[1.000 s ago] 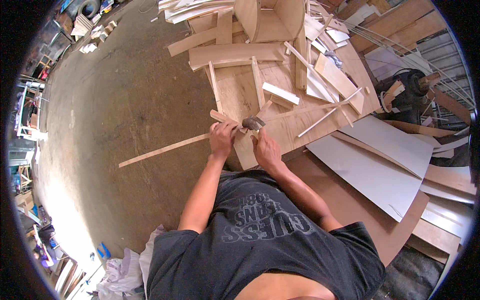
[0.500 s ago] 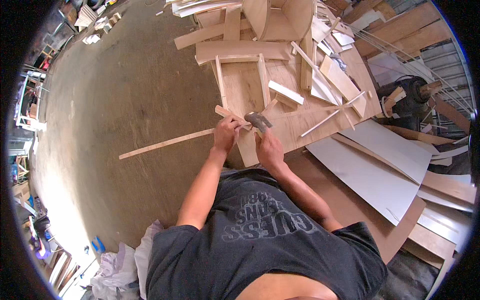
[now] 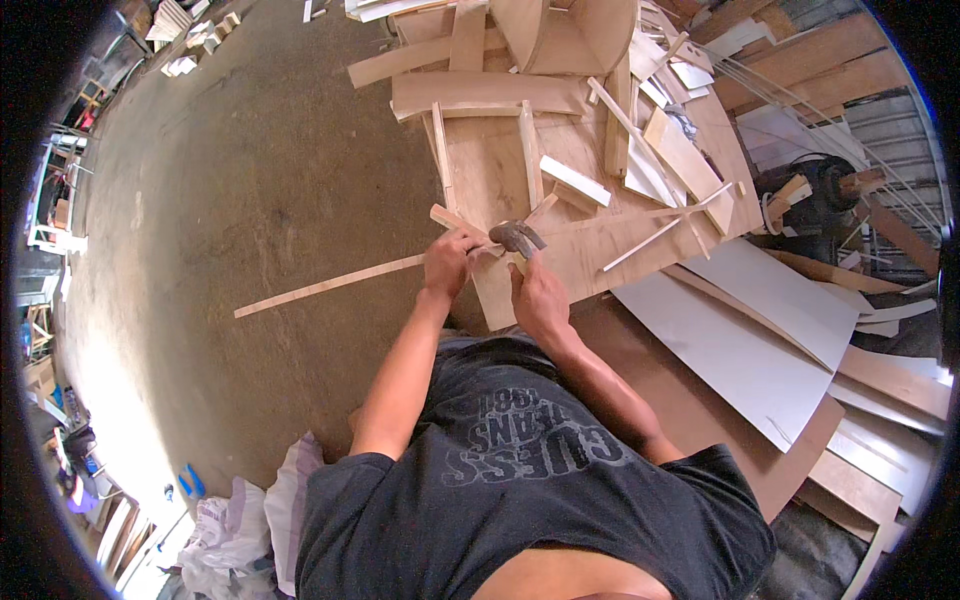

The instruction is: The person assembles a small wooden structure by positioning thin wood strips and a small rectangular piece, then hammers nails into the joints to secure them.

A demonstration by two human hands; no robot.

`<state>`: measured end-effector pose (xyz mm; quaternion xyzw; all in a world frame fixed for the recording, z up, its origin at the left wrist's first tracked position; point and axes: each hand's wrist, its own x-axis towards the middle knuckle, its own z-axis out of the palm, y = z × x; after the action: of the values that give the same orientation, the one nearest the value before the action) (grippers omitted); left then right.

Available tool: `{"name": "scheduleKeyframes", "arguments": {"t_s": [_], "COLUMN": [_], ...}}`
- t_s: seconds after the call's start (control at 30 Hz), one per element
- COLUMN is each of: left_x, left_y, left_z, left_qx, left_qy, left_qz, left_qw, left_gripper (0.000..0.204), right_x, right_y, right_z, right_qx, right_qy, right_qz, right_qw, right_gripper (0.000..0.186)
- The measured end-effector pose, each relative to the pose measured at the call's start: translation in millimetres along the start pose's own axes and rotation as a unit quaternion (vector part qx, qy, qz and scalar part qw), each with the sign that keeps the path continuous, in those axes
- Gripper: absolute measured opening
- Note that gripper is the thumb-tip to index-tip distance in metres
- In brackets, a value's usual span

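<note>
Holds a claw hammer point(image 3: 515, 236) in the right hand point(image 3: 540, 298), with a tight, wrapped grip high on the handle, above the near left corner of the plywood surface point(image 3: 590, 262). Pinches with the left hand point(image 3: 450, 262), in a narrow grip, apparently on a long wooden strip point(image 3: 330, 287) at the left edge, just beside the hammer head; cannot tell, behind the bent fingers, of anything small between the fingertips. Left of that hand, a long stretch of strip out past the left edge, over the floor point(image 3: 250, 180). Just beyond the knuckles, at the same edge, a short wooden piece point(image 3: 452, 218), set aslant. Farther along the surface, toward the far edge, two narrow rails point(image 3: 530, 150) and a wide board point(image 3: 490, 94). As for handling, probably light, dry and not slippery in the case of the strip, stiff in short spans but springy over so long an overhang, and liable to split near an end; best taken hold of close to the left edge. Likely heavy at the head in the hammer's case, so best gripped firmly around the handle.
</note>
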<state>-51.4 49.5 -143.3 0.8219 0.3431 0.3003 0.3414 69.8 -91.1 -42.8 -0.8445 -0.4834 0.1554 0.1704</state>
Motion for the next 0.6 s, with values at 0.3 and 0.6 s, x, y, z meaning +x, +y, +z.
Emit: {"name": "scheduleKeyframes", "arguments": {"t_s": [0.3, 0.6], "left_x": [2.9, 16.8], "left_y": [7.1, 13.4], "left_z": [-10.9, -15.0], "left_qx": [-0.038, -0.017], "left_qy": [-0.039, -0.032], "left_qz": [-0.052, -0.127], "left_qw": [0.997, 0.991], "left_gripper": [0.025, 0.015], "right_x": [8.1, 15.2], "right_y": [-1.3, 8.3], "right_z": [-12.3, -9.8], "right_qx": [-0.023, 0.005], "right_qy": [-0.019, -0.012], "right_qz": [0.023, -0.004], "right_qw": [0.999, 1.000], "right_gripper": [0.034, 0.034]}}
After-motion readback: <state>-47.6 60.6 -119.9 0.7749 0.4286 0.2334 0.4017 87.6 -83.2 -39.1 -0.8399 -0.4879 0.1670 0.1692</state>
